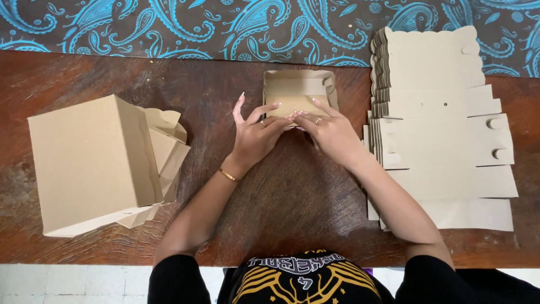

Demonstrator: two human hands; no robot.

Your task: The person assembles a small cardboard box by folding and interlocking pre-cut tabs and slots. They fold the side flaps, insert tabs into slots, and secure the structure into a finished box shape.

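Plain tan cardboard: small open box [300, 93], folded boxes [95, 163], flat blank stack [441, 118]. Dark reddish-brown wood grain: table [292, 197]. Black cloth [225, 25] with turquoise paisley pattern. Gold bracelet [228, 175]. Black sleeves [174, 278]; black shirt [306, 281] with yellow and white print.

Two hands, the left hand [256, 135] and the right hand [332, 134], work at one small open box [297, 93] on the one table [79, 73]. On the left stand two folded boxes: one big box [90, 160] in front and one second box [169, 141] half hidden behind it. On the right lies one stack of flat blanks [441, 118], too many and too close-packed to count; one bracelet [228, 175] and two rings show.
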